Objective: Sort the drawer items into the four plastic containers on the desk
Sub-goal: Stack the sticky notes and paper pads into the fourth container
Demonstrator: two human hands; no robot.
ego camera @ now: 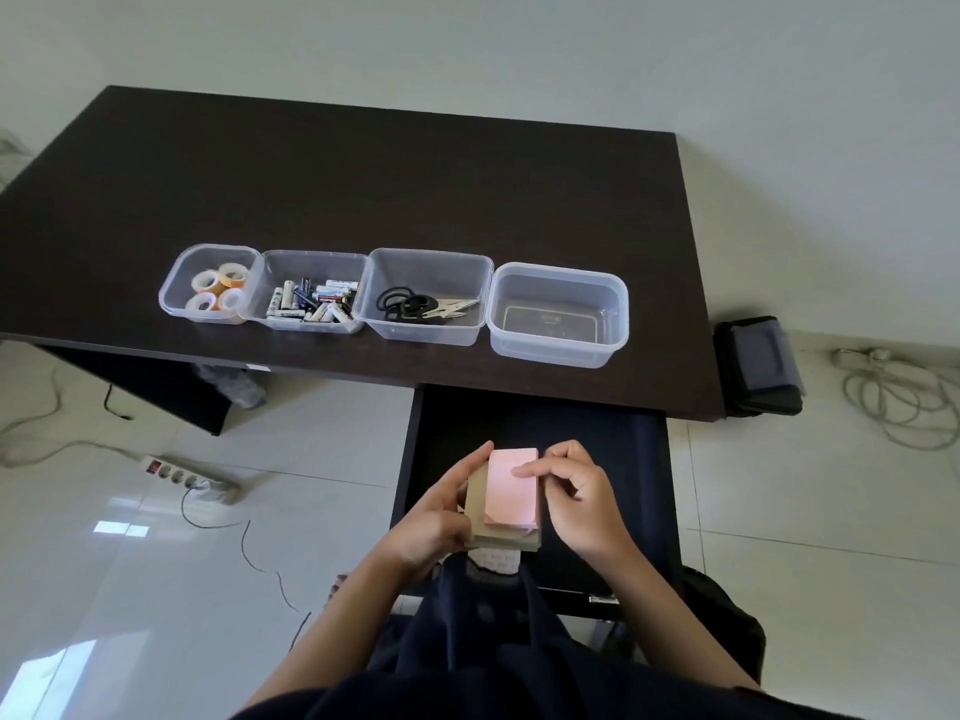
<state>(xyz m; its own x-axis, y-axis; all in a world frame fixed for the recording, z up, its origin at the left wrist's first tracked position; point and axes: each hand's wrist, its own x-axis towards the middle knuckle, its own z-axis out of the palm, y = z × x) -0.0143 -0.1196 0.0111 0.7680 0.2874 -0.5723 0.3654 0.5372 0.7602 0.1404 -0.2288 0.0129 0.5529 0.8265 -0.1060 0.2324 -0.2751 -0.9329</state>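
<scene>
Over the open drawer (pixel 597 433), the left hand (pixel 441 517) cradles a stack of notepads (pixel 506 504); right hand (pixel 576 491) fingers (pixel 532 469) curl onto the pink top pad.

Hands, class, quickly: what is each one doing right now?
Left hand: grips the left edge of the stack of paper pads over the open drawer.
Right hand: fingers curled, forefinger on the pink top pad.

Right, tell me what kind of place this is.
Probably a home office or study: a dark wooden desk with an open drawer, pale tiled floor with a power strip and loose cables, against a plain white wall.
</scene>
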